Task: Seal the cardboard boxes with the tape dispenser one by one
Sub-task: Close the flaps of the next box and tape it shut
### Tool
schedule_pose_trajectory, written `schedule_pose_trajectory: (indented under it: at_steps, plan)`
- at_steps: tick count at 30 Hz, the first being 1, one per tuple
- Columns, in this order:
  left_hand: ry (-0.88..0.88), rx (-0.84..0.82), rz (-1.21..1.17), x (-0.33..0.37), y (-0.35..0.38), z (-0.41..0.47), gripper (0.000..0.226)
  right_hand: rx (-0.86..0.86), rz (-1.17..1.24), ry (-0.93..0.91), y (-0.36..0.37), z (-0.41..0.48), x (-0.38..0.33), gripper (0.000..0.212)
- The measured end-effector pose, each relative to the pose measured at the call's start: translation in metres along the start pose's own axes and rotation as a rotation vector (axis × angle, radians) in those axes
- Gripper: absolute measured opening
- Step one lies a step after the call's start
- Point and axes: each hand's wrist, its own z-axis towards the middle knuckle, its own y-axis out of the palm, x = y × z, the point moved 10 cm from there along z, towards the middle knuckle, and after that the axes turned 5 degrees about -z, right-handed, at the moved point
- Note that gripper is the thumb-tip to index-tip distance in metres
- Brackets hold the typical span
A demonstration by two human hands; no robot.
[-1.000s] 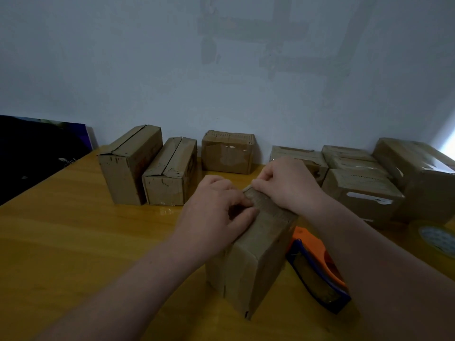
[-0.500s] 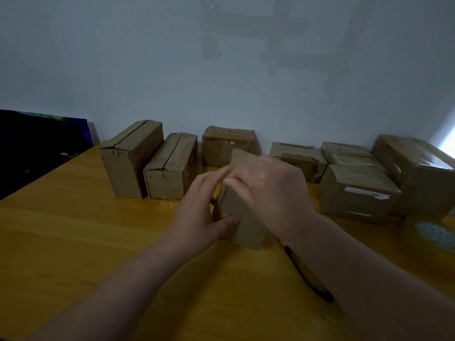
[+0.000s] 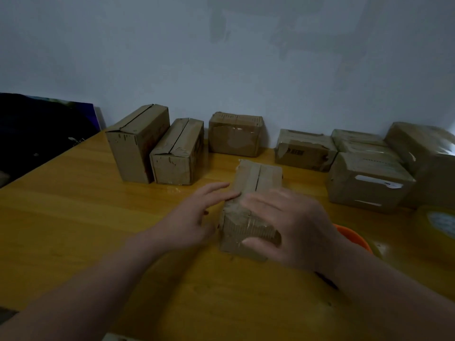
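Hands first: left hand [image 3: 194, 217] lay with straight fingers against the box [image 3: 257, 178], and the right hand [image 3: 290, 225], kinda blurry, was spread flat over its top. The worn box sat between them, a dark slit down its flaps. The tape dispenser [image 3: 354, 238] was mostly hidden behind the right wrist, just an orange edge showing.

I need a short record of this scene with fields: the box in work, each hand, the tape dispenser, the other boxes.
box in work: lies mid-table, centre seam facing up, no tape visible over the seam
left hand: straight fingers touch the box's left side
right hand: spread over the near top, thumb on the near end; blurred
tape dispenser: orange, right of the box, mostly hidden behind the right hand; no hand holds it
other boxes: two left, one by the wall, a group right
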Motion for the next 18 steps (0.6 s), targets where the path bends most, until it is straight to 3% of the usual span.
schedule_pose_trajectory:
  at_steps: [3,5,9,18]
  plan:
    - [-0.012,0.088,-0.145,0.007,-0.018,0.016,0.049,-0.113,-0.148,-0.145,0.01,-0.002,-0.003,0.077]
    - [-0.039,0.091,-0.206,0.007,-0.02,0.027,0.042,-0.211,-0.208,-0.224,0.025,-0.004,-0.007,0.084]
    - [-0.116,-0.021,-0.26,-0.004,-0.007,0.039,0.055,-0.287,-0.345,-0.386,0.054,-0.012,-0.014,0.085]
    - [-0.047,0.019,-0.155,-0.004,-0.007,0.039,0.05,-0.173,-0.809,-0.498,0.072,-0.016,-0.018,0.089]
